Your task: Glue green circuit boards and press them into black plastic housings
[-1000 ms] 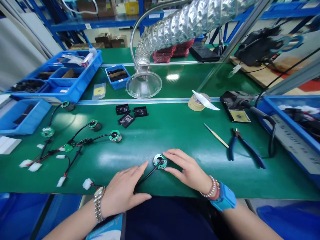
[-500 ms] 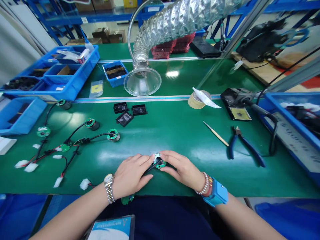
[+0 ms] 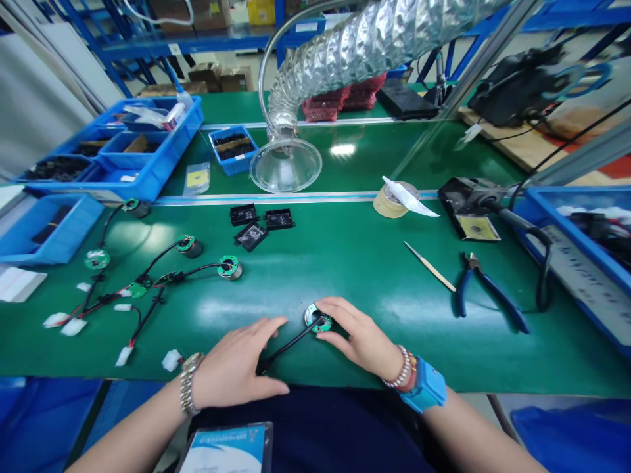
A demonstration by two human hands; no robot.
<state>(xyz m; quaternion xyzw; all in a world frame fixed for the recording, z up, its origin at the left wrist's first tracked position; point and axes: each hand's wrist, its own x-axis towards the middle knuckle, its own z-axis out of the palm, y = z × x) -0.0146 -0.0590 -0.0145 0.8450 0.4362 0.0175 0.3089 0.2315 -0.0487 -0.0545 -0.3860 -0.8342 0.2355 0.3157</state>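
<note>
Between the thumb and fingers of my right hand [image 3: 362, 338] is a small round motor with a green ring-shaped circuit board [image 3: 318, 318] on top, standing on the green bench. A black cable [image 3: 294, 343] runs from it down and left toward my left hand [image 3: 241, 364]. That hand is open beside the cable, thumb and fingers apart; its palm side is hidden. Farther left lie similar motors, one of them [image 3: 229, 267] with its green board facing up, joined by black cables to small boards and white connectors [image 3: 73, 326].
Three black plastic cases [image 3: 250, 236] lie beyond my hands, below a clear fume hood [image 3: 286, 165]. To the right are a pointed wooden-handled tool [image 3: 430, 266], blue-handled cutters [image 3: 493, 292], a tape roll [image 3: 389, 202] and a soldering iron stand [image 3: 466, 203]. Blue bins [image 3: 167, 157] flank the bench.
My left hand has drawn back from the motor, down and to the left, and its fingers have spread. The cable now shows more fully. My right hand stays at the motor.
</note>
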